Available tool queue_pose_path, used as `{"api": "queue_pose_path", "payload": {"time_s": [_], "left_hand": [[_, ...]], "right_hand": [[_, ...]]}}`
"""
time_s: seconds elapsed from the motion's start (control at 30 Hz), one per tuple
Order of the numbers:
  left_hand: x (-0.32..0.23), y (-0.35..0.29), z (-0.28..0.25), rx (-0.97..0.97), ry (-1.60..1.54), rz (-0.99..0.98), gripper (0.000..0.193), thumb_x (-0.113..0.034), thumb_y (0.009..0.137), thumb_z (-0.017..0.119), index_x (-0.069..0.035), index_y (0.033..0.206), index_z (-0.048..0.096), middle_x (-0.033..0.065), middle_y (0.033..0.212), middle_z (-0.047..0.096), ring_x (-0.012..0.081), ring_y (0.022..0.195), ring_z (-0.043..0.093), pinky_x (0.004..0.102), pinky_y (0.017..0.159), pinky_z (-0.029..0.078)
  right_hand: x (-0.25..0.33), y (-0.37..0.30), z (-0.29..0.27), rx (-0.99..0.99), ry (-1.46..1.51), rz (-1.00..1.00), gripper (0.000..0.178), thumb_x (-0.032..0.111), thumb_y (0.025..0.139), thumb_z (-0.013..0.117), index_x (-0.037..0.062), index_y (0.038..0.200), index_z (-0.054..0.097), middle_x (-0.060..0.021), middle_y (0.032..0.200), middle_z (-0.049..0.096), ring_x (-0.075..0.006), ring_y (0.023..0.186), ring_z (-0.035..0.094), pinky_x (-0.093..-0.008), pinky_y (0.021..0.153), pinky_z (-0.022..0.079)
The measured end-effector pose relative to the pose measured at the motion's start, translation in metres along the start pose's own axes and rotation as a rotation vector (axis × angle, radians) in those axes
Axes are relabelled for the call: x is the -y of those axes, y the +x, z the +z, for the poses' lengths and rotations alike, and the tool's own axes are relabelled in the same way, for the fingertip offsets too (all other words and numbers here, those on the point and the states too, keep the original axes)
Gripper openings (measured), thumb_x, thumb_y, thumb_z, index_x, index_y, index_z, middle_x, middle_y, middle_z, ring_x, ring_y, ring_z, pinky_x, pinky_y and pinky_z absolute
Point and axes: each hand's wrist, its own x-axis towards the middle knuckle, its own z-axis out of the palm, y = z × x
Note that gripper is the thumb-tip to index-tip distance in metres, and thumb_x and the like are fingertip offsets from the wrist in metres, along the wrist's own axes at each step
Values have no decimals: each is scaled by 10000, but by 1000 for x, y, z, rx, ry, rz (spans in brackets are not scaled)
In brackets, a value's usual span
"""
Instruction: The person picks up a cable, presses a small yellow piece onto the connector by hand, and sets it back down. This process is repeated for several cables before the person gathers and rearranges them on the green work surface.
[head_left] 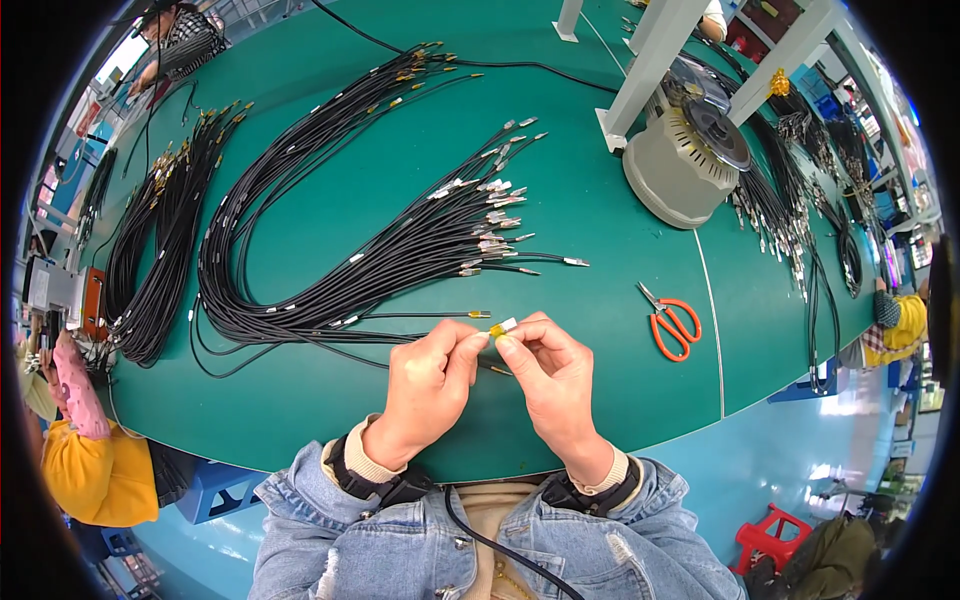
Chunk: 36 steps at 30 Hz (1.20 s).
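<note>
Near the table's front edge, my left hand (430, 380) and my right hand (555, 380) meet over a cable end. A yellow connector (502, 327) with a whitish tip shows between them. My right thumb and fingers pinch this connector, while my left fingertips are pressed together just beside it; the cable within them is mostly hidden. Beyond my hands a thick bundle of black cables (300, 300) curves round in a U, its silver-tipped ends (495, 215) fanned to the right. One loose cable with a brass-coloured end (478, 314) lies just past my fingers.
Orange-handled scissors (660, 304) lie open to the right. Farther back stand a grey round machine (675, 175) and a metal post (650, 75). Another cable bundle (150, 270) lies left; more cables (785, 200) lie far right. Co-workers sit around, one in yellow (100, 475). A red stool (772, 538) stands behind right.
</note>
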Motion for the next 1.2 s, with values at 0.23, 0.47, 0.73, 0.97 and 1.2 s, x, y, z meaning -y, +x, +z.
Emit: {"api": "queue_pose_path", "payload": {"time_s": [0.23, 0.47, 0.73, 0.97, 1.2], "left_hand": [[-1, 2, -3, 121, -160, -130, 210, -135, 954, 516, -7, 807, 591, -4, 513, 507, 39, 451, 426, 216, 412, 310], [2, 6, -16, 303, -387, -290, 275, -201, 984, 461, -23, 818, 591, -24, 509, 485, 25, 432, 357, 203, 406, 264], [1, 15, -35, 516, -638, -495, 335, -255, 997, 437, -27, 791, 571, -40, 491, 445, 20, 412, 313, 195, 392, 230], [4, 16, -35, 562, -729, -558, 344, -274, 997, 442, -27, 790, 564, -45, 483, 430, 23, 402, 312, 191, 383, 231], [-8, 13, -16, 390, -696, -491, 260, -228, 979, 491, -35, 830, 583, -24, 548, 504, 20, 432, 330, 188, 396, 245]], "right_hand": [[-2, -1, -1, -7, 4, -17, 57, 29, 871, 623, -28, 879, 627, -55, 864, 597, -107, 798, 541, -245, 752, 446], [-2, 1, -1, 39, 37, -23, 49, 28, 879, 616, -21, 880, 617, -48, 871, 593, -104, 800, 547, -242, 740, 452], [-2, 6, -7, 110, 30, 109, 53, 43, 895, 603, -9, 892, 610, -20, 854, 571, -88, 781, 535, -223, 703, 444], [9, 5, -3, 19, 171, 183, 85, 70, 908, 592, -8, 902, 624, -18, 843, 556, -92, 762, 511, -234, 715, 429], [5, 6, -9, 120, -23, 12, 120, 92, 912, 588, -15, 891, 638, -22, 829, 551, -96, 757, 503, -233, 699, 421]]}}
